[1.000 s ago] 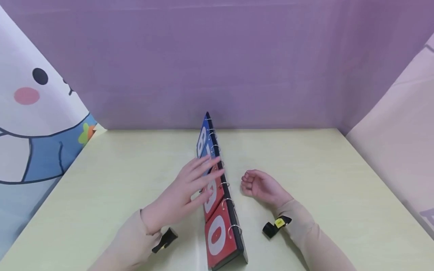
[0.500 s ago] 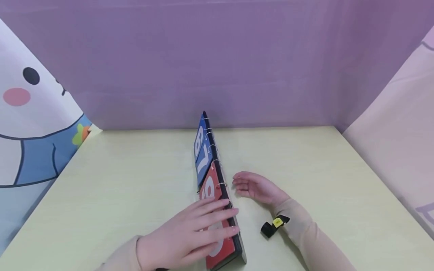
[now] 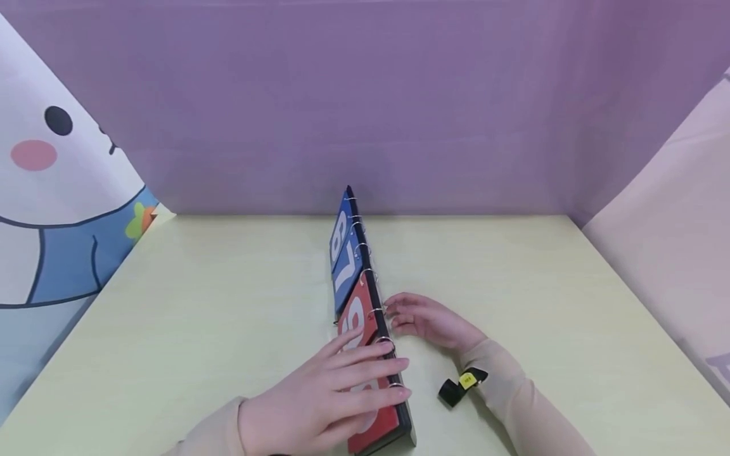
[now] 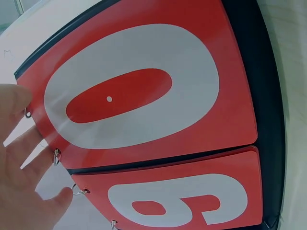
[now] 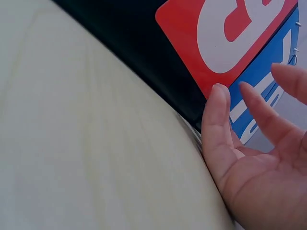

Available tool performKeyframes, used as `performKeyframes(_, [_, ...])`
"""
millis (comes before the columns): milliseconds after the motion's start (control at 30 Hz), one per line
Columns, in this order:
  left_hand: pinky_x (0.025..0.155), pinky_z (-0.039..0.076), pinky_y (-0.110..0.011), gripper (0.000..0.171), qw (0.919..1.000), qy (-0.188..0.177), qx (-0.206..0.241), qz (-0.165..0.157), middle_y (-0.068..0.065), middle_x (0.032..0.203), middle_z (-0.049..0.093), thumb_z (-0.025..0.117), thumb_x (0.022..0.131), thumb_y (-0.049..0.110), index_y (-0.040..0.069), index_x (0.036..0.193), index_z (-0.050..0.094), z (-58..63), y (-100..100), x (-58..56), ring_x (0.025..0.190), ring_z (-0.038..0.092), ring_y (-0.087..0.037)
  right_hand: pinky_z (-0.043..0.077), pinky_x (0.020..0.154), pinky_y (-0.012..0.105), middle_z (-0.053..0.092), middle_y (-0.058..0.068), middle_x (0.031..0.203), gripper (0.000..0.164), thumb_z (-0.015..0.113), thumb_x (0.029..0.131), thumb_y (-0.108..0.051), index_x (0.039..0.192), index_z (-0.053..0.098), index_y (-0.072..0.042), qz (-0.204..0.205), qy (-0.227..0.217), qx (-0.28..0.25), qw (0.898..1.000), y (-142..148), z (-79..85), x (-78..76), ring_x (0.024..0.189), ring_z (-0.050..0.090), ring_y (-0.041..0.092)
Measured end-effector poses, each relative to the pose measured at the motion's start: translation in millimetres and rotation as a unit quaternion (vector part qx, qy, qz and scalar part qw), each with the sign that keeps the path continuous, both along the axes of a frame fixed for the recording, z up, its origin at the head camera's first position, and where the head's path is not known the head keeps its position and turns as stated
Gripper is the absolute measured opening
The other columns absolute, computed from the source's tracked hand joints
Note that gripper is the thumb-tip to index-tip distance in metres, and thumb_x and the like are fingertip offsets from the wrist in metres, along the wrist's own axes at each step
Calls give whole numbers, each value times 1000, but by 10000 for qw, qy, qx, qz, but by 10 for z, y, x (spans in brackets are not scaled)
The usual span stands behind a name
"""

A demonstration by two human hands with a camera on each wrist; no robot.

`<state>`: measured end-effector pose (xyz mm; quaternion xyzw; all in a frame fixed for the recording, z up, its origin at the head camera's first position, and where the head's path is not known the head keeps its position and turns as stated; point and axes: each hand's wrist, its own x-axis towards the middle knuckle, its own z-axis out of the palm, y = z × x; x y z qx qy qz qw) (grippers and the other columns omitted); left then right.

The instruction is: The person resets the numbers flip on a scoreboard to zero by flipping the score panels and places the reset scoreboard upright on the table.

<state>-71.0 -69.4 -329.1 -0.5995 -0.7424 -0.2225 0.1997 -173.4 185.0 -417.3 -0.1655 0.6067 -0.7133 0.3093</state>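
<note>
A flip scoreboard (image 3: 406, 415) with a black tent-shaped frame stands lengthwise in the head view. Its ring-bound cards show white figures. On the near half are red cards (image 4: 230, 110), one reading 0; on the far half are blue cards (image 3: 349, 244). My left hand (image 3: 325, 389) lies across the near red cards, fingers straight and spread over the top edge with its metal rings. In the left wrist view, that hand (image 4: 24, 158) is beside the rings. On the scoreboard's other side, my right hand (image 3: 430, 320) is close by with loosely bent fingers, fingertips right at the cards in its wrist view.
The pale yellow table (image 3: 228, 285) extends on both sides of the scoreboard. A purple backdrop (image 3: 365, 107) rises behind it, with a cartoon-printed cloth (image 3: 68, 190) at the left. A black wrist camera (image 3: 453, 392) sticks out below my right wrist.
My left hand has come back toward me, from the scoreboard's middle to its near red cards, uncovering the blue ones. My right hand has shifted slightly left, closer to the scoreboard, its fingers loosening.
</note>
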Motion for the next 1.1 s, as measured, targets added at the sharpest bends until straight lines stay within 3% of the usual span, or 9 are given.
performKeyframes(200, [106, 33, -48, 39, 9998, 133, 145, -8, -4, 139, 50, 54, 93, 22, 17, 131, 55, -12, 27, 6, 132, 43, -23, 50, 87, 27, 58, -1, 102, 19, 40, 96, -8, 112, 50, -4, 263, 357, 180, 9989, -16, -8, 0, 91, 60, 8])
performKeyframes(500, [107, 34, -42, 39, 9991, 308, 289, -97, -7, 138, 50, 57, 91, 20, 14, 130, 56, -47, 54, 2, 132, 43, -25, 49, 86, 26, 61, -4, 96, 18, 37, 97, -7, 101, 55, -10, 378, 406, 66, 9984, -14, -20, 7, 89, 60, 6])
performKeyframes(833, [108, 33, -39, 39, 9988, 337, 323, -118, -9, 139, 50, 57, 90, 18, 14, 129, 56, -37, 68, -1, 130, 45, -27, 48, 73, 25, 62, -10, 82, 33, 33, 99, -14, 84, 61, -21, -3, 288, -28, 9996, -4, -47, -9, 74, 56, 5])
performKeyframes(1100, [107, 34, -41, 39, 9993, 298, 221, -84, -7, 139, 50, 55, 91, 20, 15, 130, 56, -48, 54, 1, 131, 43, -26, 46, 70, 19, 63, -13, 76, 27, 39, 97, -11, 82, 60, -20, -356, 411, 101, 9985, 40, -8, -32, 71, 57, 1])
